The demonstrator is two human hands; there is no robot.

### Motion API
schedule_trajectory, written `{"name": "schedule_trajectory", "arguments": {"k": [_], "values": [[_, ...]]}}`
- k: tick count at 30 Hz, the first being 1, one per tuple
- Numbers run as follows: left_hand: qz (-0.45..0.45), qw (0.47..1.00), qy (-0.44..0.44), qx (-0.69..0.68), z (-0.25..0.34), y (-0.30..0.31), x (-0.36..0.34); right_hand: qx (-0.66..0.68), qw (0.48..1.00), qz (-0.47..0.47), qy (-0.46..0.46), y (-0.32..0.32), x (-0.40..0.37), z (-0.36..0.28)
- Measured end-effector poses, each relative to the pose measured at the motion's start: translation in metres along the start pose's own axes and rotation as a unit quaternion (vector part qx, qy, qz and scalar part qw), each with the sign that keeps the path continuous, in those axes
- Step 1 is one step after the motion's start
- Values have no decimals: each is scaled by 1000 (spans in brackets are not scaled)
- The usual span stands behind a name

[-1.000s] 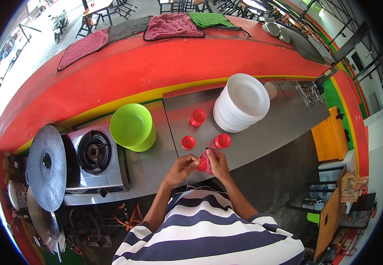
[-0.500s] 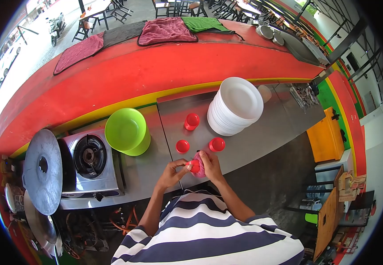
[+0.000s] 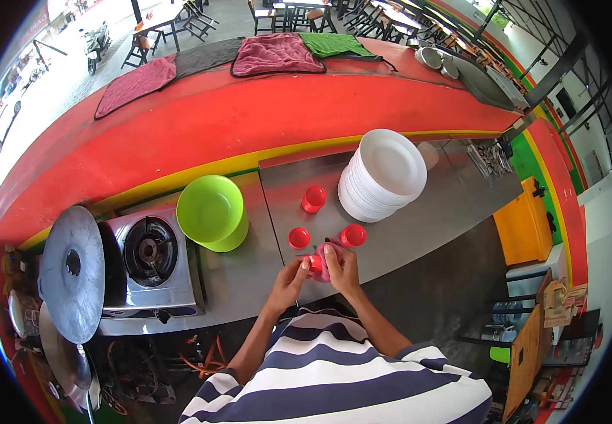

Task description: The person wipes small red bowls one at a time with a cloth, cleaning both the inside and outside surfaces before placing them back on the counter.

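Observation:
Between my hands, close to the counter's front edge, is a small red cup (image 3: 315,263). My left hand (image 3: 292,277) grips its left side with fingers closed. A pink cloth (image 3: 325,268) is bunched in my right hand (image 3: 342,270), pressed against the cup; part of the cloth is hidden by my fingers. Three more red cups stand on the steel counter just beyond: one cup (image 3: 299,238) at the left, another cup (image 3: 353,235) at the right, and a third cup (image 3: 313,199) farther back.
A tall stack of white plates (image 3: 383,180) stands behind the cups. To the left are a lime-green bucket (image 3: 210,212) and a gas stove (image 3: 152,258), with a large metal lid (image 3: 73,275) beside it. Utensils (image 3: 489,157) lie at the far right end. Cloths (image 3: 277,54) drape the red wall.
The whole view has shifted slightly. My hands stay together on the cup and cloth, with small changes in finger position. The standing cups keep their places.

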State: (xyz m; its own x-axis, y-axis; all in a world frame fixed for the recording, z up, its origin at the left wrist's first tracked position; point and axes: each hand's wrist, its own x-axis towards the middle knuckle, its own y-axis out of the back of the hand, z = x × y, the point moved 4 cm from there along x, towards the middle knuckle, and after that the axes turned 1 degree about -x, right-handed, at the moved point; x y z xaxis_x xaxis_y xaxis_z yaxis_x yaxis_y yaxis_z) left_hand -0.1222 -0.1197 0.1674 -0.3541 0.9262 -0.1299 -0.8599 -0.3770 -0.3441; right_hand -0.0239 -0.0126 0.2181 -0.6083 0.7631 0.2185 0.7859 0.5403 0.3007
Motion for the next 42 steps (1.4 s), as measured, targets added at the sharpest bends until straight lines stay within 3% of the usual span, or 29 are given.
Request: {"name": "schedule_trajectory", "arguments": {"k": [4, 7, 9, 12, 15, 23, 27, 30, 33, 37, 39, 42], "values": [[40, 996, 62, -40, -8, -5, 3, -173, 974, 16, 146, -16, -12, -12], [72, 992, 83, -59, -22, 2, 3, -131, 989, -17, 69, -24, -21, -5], [97, 992, 72, -38, -26, 9, 2, -163, 981, -62, 83, -27, -23, -7], [190, 969, 95, -124, -32, 21, -2, -201, 967, -117, 107, -33, -28, -12], [195, 978, 66, 17, -15, 36, -4, -188, 972, -127, 68, -39, -36, -8], [63, 991, 0, 117, 6, 27, -2, -167, 982, -59, 73, -38, -24, -22], [63, 979, -23, 192, 5, 28, -1, -203, 975, -22, 89, -38, -27, -21], [110, 963, -35, 244, 17, 26, -5, -201, 977, -73, 18, -42, -27, -18], [106, 963, -45, 243, 27, 25, -9, -139, 957, -244, -80, -41, -23, -5], [91, 966, -109, 215, 20, 26, 0, 63, 966, -237, -82, -37, -18, -10], [72, 964, -190, 170, 24, 20, 8, 29, 986, -163, -26, -36, -19, -15], [10, 966, -57, 251, 34, 21, 5, -65, 995, -76, 12, -34, -20, -17]]}}
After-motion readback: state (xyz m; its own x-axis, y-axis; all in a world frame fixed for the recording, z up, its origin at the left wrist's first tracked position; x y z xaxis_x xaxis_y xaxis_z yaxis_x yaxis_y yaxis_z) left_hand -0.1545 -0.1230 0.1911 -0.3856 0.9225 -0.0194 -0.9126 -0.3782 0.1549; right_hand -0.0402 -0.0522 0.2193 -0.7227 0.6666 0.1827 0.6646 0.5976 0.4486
